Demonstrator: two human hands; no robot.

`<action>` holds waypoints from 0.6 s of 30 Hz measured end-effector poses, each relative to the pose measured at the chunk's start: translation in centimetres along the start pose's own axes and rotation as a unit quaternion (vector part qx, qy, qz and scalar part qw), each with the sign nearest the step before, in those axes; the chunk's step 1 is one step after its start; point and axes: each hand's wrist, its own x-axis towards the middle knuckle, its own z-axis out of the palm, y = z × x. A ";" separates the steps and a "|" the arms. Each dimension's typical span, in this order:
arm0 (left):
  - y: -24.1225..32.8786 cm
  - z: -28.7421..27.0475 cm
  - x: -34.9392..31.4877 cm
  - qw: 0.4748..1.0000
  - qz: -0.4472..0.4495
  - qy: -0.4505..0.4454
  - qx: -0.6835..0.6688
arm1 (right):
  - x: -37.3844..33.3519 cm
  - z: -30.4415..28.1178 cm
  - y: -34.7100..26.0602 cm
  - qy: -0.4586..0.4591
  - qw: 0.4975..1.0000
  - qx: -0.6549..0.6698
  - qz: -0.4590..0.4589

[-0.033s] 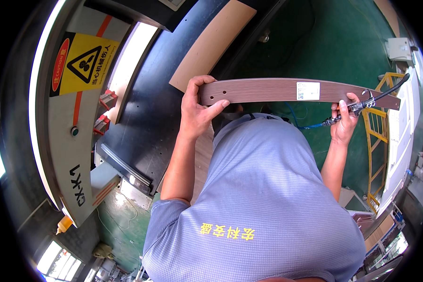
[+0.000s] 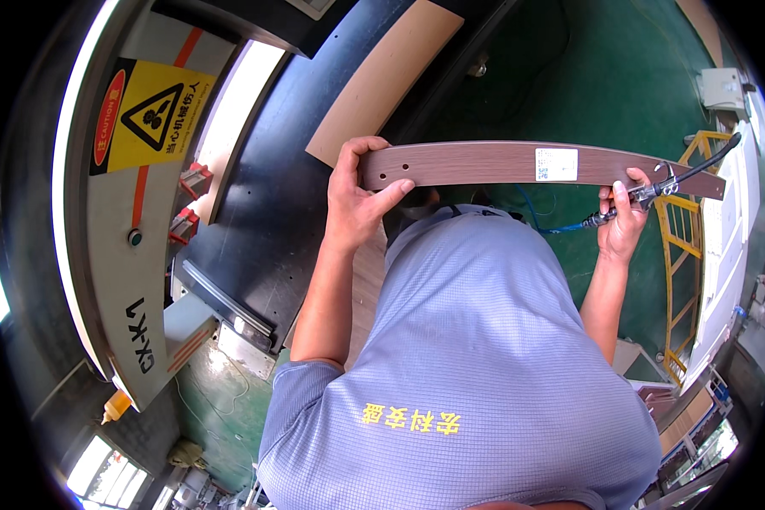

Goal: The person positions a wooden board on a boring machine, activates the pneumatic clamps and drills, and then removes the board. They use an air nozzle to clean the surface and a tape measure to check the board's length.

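Observation:
A long, narrow brown wood-grain board [image 2: 467, 163] is held up crosswise in front of my body. Two small dark holes show near its left end, and a white printed label [image 2: 557, 165] sits right of its middle. My left hand [image 2: 357, 200] is closed round the left end, thumb on the face and fingers over the upper edge. Toward the other end, my right hand [image 2: 623, 225] grips the lower edge of the board together with an air blow gun [image 2: 646, 195]. The gun's black nozzle tube crosses the board's right end; a blue hose [image 2: 565, 228] trails from it.
At left stands a large light-grey machine [image 2: 166, 221] with a yellow warning sign [image 2: 153, 116]. A tan panel [image 2: 382, 81] lies on the dark machine table [image 2: 263, 200]. To the right are a yellow metal frame [image 2: 682, 229] and white panels [image 2: 722, 280]. The floor [image 2: 603, 76] is green.

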 end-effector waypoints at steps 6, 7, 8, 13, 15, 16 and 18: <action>-2.6 -0.2 1.1 0.989 -0.142 -0.029 0.020 | -0.6 1.4 -1.0 0.016 0.996 -0.086 0.005; -3.2 -0.6 1.3 0.984 -0.155 -0.065 0.055 | -0.4 1.5 -1.2 0.015 0.993 -0.120 0.003; -3.7 -0.6 1.3 0.985 -0.131 -0.087 0.071 | -0.3 1.6 -1.3 -0.014 0.993 -0.116 0.003; -5.5 0.1 2.7 0.955 -0.117 -0.268 0.059 | 0.8 5.2 -3.8 -0.078 0.988 -0.129 0.012; -3.0 2.5 4.0 0.935 -0.144 -0.322 -0.013 | 1.4 7.6 -5.6 -0.150 0.981 -0.123 0.003; -3.3 3.4 4.6 0.929 -0.144 -0.342 -0.005 | 1.6 8.8 -6.0 -0.185 0.978 -0.098 -0.025; -0.7 6.2 5.9 0.936 -0.078 -0.344 -0.008 | 2.4 11.0 -7.2 -0.260 0.963 -0.031 -0.070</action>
